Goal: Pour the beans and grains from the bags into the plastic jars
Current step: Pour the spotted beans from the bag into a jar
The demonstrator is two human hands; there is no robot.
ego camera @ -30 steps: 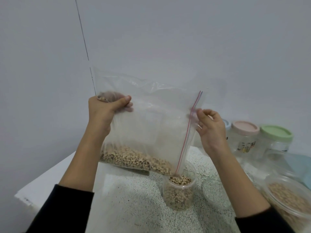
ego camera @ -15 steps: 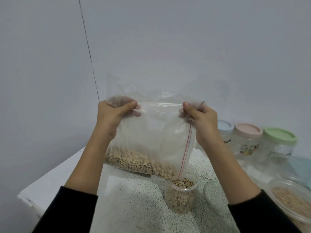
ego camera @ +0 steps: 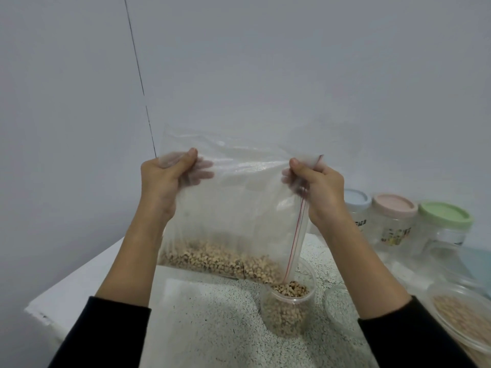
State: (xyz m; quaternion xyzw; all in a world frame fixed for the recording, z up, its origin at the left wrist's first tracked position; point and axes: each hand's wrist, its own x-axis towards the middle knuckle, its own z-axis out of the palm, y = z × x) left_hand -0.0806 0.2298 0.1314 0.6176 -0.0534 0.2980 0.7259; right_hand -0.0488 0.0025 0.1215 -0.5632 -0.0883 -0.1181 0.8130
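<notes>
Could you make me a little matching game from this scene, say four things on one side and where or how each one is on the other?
Things:
1. zip bag
2. open jar
3. green-lidded jar
4. blue-lidded jar

States:
A. closed, farthest right of the three lidded jars
B. held up by both hands, beans in its lower edge
C. closed, partly hidden behind the right hand
D. on the table, lidless, nearly full of beans

Pairs: 1-B, 2-D, 3-A, 4-C

Clear bag (ego camera: 233,208) with red zip stripe (ego camera: 297,235), tan dark-speckled beans (ego camera: 220,261), black sleeves (ego camera: 106,333)
</notes>
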